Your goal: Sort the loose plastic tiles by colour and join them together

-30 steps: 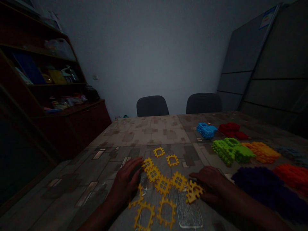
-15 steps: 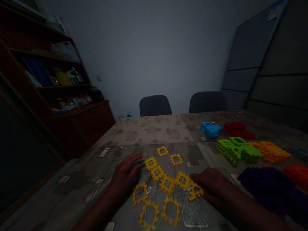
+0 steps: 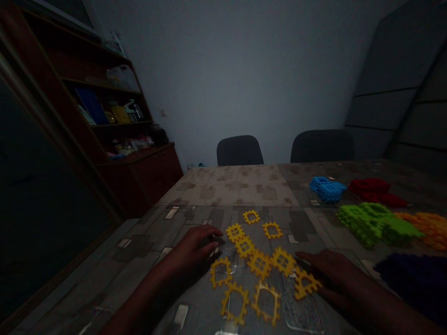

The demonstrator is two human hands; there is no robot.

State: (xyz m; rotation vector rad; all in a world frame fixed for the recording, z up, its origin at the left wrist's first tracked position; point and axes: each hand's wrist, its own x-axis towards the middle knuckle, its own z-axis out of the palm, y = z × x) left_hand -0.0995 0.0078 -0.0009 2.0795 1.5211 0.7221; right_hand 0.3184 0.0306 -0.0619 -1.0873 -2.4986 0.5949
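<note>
Several yellow plastic interlocking pieces with toothed edges lie flat on the table in front of me. Square window-pane pieces point(image 3: 259, 264) form a slanting row, with open-frame pieces point(image 3: 235, 302) nearer me and two smaller frames point(image 3: 272, 230) behind. A yellow triangular piece point(image 3: 305, 283) lies at the right end, its right corner between the thumb and fingers of my right hand point(image 3: 330, 270). My left hand point(image 3: 200, 244) rests at the left of the group, fingers loosely curved and apart, holding nothing, closest to the far-left window piece point(image 3: 235, 232).
Right of the yellow pieces are stacks of similar pieces: blue point(image 3: 327, 189), red point(image 3: 375, 191), green point(image 3: 379, 223), orange point(image 3: 428, 229) and dark purple point(image 3: 412, 284). Two dark chairs point(image 3: 240, 150) stand behind the patterned table point(image 3: 223, 186). A shelf cabinet point(image 3: 139, 179) is at left.
The view has turned left, so everything sits further right. The triangular piece has turned and shifted slightly away from the window piece beside it, with my right hand at it. My left hand stays open.
</note>
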